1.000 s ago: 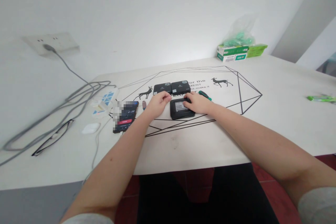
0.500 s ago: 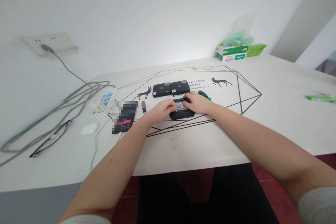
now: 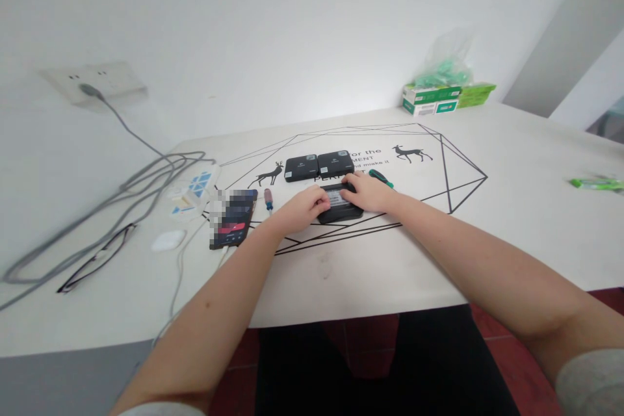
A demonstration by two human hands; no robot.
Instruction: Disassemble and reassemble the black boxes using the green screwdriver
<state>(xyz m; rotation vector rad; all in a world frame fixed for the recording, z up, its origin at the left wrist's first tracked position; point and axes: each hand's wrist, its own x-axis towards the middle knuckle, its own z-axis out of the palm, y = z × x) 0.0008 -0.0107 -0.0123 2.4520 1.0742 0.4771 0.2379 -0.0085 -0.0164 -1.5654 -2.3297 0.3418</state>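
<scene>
Two hands (image 3: 305, 208) (image 3: 368, 193), squarish black box (image 3: 342, 214), pale label (image 3: 335, 198)

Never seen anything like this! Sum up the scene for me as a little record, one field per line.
Left hand: fingers at the left part of the labelled black case
Right hand: fingers over the case's right part
Beyond the case: two black boxes, side by side
Left of left hand: screwdriver, phone
Beside right hand: green handle
Far left: glasses
</scene>
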